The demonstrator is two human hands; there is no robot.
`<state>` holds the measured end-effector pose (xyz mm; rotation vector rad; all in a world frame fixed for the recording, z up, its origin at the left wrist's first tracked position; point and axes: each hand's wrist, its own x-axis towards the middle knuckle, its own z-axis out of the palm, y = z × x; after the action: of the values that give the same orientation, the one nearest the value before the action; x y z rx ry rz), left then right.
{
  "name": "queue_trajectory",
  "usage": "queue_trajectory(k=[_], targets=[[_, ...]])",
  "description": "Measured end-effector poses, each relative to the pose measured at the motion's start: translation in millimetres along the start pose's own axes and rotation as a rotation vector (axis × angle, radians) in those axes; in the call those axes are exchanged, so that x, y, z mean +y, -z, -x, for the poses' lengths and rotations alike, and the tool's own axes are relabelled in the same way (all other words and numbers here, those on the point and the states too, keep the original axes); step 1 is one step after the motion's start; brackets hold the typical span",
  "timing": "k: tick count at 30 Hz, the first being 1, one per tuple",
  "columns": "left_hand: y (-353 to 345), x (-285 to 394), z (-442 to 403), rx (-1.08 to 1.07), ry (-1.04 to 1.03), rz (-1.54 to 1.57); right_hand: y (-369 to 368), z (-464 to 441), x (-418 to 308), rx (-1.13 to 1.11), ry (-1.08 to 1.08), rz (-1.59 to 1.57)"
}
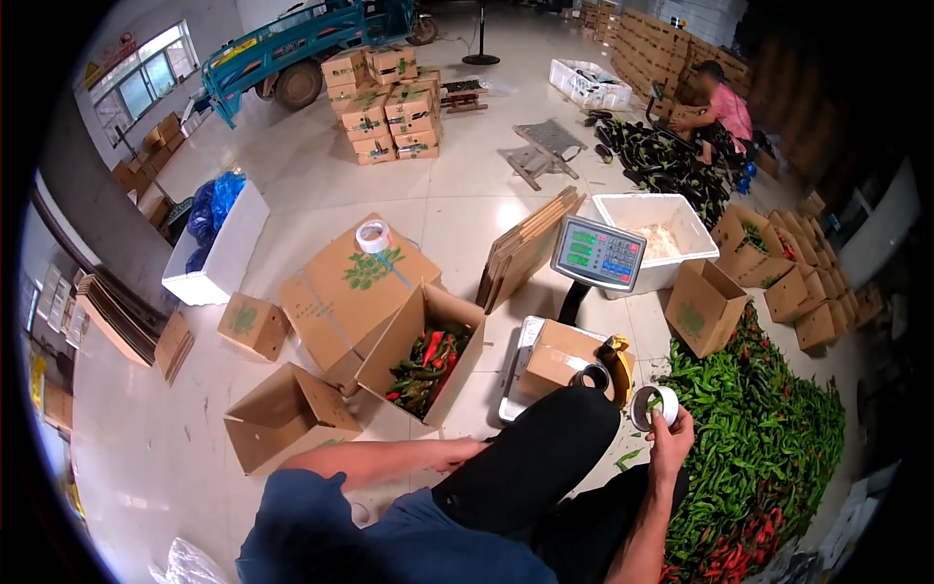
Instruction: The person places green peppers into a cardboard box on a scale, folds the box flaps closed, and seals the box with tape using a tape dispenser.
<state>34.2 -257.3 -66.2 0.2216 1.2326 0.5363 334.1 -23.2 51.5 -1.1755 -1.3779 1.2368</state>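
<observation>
My right hand (669,435) is closed on the rim of a white ring-shaped roll (641,413), which looks like a tape roll, just right of my knee. Something green shows inside the ring. A heap of green and red peppers (759,428) spreads on the floor beside that hand. My left hand (457,454) lies against my left thigh, its fingertips partly hidden. In front of my knees a sealed carton (562,356) rests on the platform scale (513,389). A yellow-and-black tape dispenser (617,368) and a dark roll (591,378) sit at the carton's right end.
An open carton (464,365) of peppers stands left of the scale, near another open carton (282,417). The scale display (597,255) rises ahead. A white foam box (671,209) is behind it. At the back right a person (725,112) crouches by eggplants (652,156).
</observation>
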Motion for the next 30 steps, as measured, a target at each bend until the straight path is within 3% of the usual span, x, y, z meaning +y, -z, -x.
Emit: queue_trajectory(k=[4,12,17,20,23,25,26,27,28,30], targets=[[15.2,14.6,5.6,-0.058,-0.031,0.171,2.1,-2.1,1.3,0.0,0.002,0.023],[13.4,-10.0,-3.5,-0.081,0.05,-0.035,3.1,1.2,-0.1,0.03,-0.008,0.059],[42.2,-16.7,-24.9,-0.223,0.082,0.125,3.2,2.3,-0.1,0.02,-0.003,0.029],[20.6,56.2,75.5,-0.183,-0.179,0.394,1.1,2.4,0.1,0.011,-0.012,0.053],[48.6,120.9,122.5,0.362,-0.785,-0.156,0.5,-3.9,11.1,0.02,0.047,0.033],[72.0,168.2,176.4,0.768,-0.829,-0.081,-1.0,-4.5,7.1,0.035,0.035,0.043],[76.3,185.8,209.4,0.933,-1.089,0.084,-0.9,-3.3,5.7,0.042,0.025,0.05],[126.1,198.6,218.4,0.944,-1.217,0.164,-0.5,-2.1,5.8,0.038,0.031,0.054],[89.5,221.2,284.6,1.104,-1.308,0.189,0.7,0.0,6.2,0.031,0.033,0.058],[93.7,245.7,342.9,1.306,-1.543,0.137,0.9,1.7,5.0,0.015,0.028,0.07]])
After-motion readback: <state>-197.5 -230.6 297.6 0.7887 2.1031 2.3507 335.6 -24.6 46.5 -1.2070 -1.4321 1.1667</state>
